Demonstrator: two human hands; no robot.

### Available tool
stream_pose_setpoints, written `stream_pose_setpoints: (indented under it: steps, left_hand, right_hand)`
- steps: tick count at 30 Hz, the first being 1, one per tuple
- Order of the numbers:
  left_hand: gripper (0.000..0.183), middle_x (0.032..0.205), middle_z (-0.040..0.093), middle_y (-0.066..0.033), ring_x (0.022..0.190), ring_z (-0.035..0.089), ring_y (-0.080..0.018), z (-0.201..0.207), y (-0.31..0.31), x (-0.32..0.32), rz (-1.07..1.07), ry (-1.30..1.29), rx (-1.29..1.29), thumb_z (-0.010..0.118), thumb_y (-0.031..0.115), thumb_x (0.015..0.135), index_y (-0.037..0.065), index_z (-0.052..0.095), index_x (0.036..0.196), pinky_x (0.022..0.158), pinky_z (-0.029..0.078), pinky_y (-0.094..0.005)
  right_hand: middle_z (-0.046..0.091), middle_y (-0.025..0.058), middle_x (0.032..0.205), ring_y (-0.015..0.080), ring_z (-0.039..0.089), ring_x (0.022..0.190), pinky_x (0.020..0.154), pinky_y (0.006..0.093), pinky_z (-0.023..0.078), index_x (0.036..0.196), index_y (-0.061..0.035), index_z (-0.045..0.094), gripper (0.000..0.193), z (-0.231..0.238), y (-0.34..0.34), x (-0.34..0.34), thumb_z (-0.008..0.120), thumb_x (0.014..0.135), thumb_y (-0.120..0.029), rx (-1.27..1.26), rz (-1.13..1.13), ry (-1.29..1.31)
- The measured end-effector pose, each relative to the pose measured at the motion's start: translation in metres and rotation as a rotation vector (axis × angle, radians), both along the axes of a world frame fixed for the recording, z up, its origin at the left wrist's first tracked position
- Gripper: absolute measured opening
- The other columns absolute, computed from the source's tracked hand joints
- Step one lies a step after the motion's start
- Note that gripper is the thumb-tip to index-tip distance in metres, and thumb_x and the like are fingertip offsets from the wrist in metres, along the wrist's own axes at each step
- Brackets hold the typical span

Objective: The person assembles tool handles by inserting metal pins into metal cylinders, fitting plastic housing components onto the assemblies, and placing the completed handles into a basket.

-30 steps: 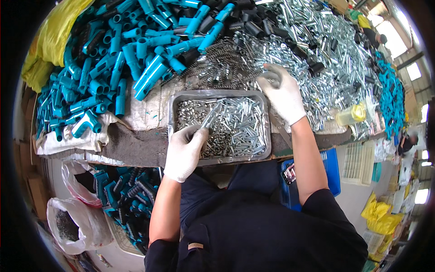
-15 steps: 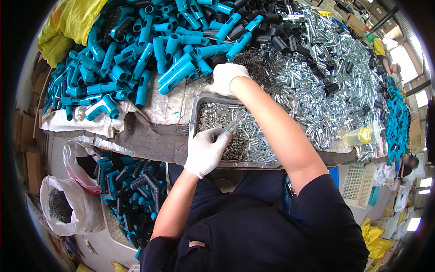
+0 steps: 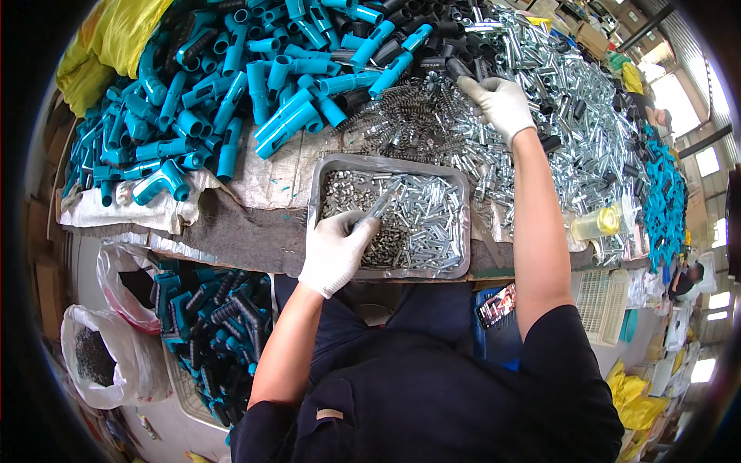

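My left hand [image 3: 336, 251], in a white glove, is closed around a slim silver metal tube [image 3: 378, 204] that points up and to the right. It is above the left part of a grey tray [image 3: 465, 231] holding short metal bits [image 3: 351, 193] and silver pins [image 3: 432, 216]. My right hand [image 3: 503, 109], also gloved, is stretched out to the far side of the pile. Its fingers are apart and bent, with the fingertips close against a black plastic sleeve [image 3: 458, 69]. Whether they touch it I cannot tell.
Teal plastic tubes [image 3: 170, 116] heap up at the left, below a yellow bag [image 3: 116, 38]. Dark springs [image 3: 413, 116] lie behind the tray, metal parts [image 3: 571, 85] at the right. A clear container [image 3: 594, 224] stands near the edge. Below are a phone [image 3: 496, 305] and a white sack [image 3: 108, 355].
My right hand has moved right from the springs to the black sleeves, uncovering the tray. My left hand keeps its metal tube over the tray. The whole view has shifted slightly.
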State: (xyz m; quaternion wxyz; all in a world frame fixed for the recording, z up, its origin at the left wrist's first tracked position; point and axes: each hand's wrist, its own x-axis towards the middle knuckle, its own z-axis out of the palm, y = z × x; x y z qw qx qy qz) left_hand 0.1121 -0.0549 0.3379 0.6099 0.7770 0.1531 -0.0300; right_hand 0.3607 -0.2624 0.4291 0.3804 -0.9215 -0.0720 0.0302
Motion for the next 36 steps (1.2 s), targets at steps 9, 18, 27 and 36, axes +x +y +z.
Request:
stream_pose_setpoints:
  steps: [9, 18, 27, 36]
  left_hand:
    - [0.033, 0.058, 0.059, -0.0063, 0.056, 0.055, -0.0126, -0.004, -0.003, -0.001, 0.017, -0.027, -0.017, 0.061, 0.029, 0.087, -0.001, 0.069, 0.077, 0.058, 0.045, -0.0303]
    - [0.027, 0.064, 0.054, 0.002, 0.047, 0.043, -0.0034, -0.008, -0.001, -0.001, -0.029, -0.017, -0.085, 0.059, 0.027, 0.094, 0.002, 0.065, 0.084, 0.043, 0.032, -0.0219]
    - [0.026, 0.063, 0.053, 0.002, 0.046, 0.041, -0.0032, -0.006, -0.002, -0.001, -0.011, -0.011, -0.144, 0.058, 0.026, 0.094, 0.004, 0.062, 0.081, 0.041, 0.03, -0.0218]
    - [0.031, 0.056, 0.053, -0.0014, 0.052, 0.048, -0.0083, 0.001, -0.005, -0.001, 0.035, -0.002, -0.082, 0.06, 0.025, 0.09, 0.0, 0.065, 0.073, 0.052, 0.039, -0.0273]
  right_hand:
    - [0.067, 0.0037, 0.086, 0.009, 0.059, 0.066, 0.057, 0.022, 0.046, 0.096, -0.0026, 0.066, 0.047, -0.009, -0.049, 0.007, 0.068, 0.087, -0.049, 0.419, -0.075, 0.155]
    - [0.069, 0.0126, 0.09, 0.0225, 0.067, 0.081, 0.074, 0.0359, 0.052, 0.103, -0.0004, 0.069, 0.055, -0.019, -0.076, 0.029, 0.066, 0.083, -0.052, -0.16, -0.155, 0.045]
    - [0.067, 0.0159, 0.107, 0.0346, 0.065, 0.101, 0.09, 0.0443, 0.052, 0.112, -0.0117, 0.067, 0.038, -0.056, -0.002, 0.023, 0.067, 0.083, -0.036, -0.578, 0.008, -0.475]
    - [0.066, 0.0194, 0.115, 0.0362, 0.063, 0.108, 0.095, 0.0449, 0.049, 0.123, -0.0103, 0.058, 0.044, -0.066, -0.032, 0.035, 0.064, 0.085, -0.033, -0.541, 0.055, -0.381]
